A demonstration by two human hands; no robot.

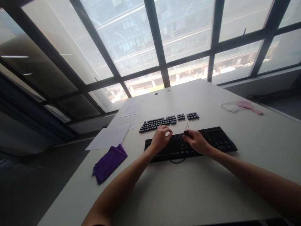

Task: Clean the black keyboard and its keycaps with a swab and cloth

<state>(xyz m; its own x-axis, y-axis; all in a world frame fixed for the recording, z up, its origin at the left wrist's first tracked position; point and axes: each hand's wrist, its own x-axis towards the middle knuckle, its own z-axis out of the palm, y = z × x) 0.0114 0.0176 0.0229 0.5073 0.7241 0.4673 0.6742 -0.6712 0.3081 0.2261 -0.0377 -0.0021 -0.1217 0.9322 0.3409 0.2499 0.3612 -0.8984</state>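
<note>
A black keyboard [218, 139] lies across the white desk in front of me, its middle partly covered by my hands. My right hand [196, 141] is closed on a keycap puller [186, 131], a small black grip with thin wire prongs pointing away from me. Over the keyboard's left half hovers my left hand [161, 138], thumb and forefinger curved with a gap between them and nothing visible in it. Just beyond the keyboard, loose dark keycaps [154, 124] stand in rows, with smaller groups of keycaps [192, 116] to their right.
A folded purple cloth [110, 163] lies left of my left forearm. Sheets of paper [109, 136] cover the desk's left edge. On the right rest a pink hairbrush-shaped object [249, 106] and a clear plastic bag [231, 106]. Large windows [183, 31] rise behind the desk [188, 188].
</note>
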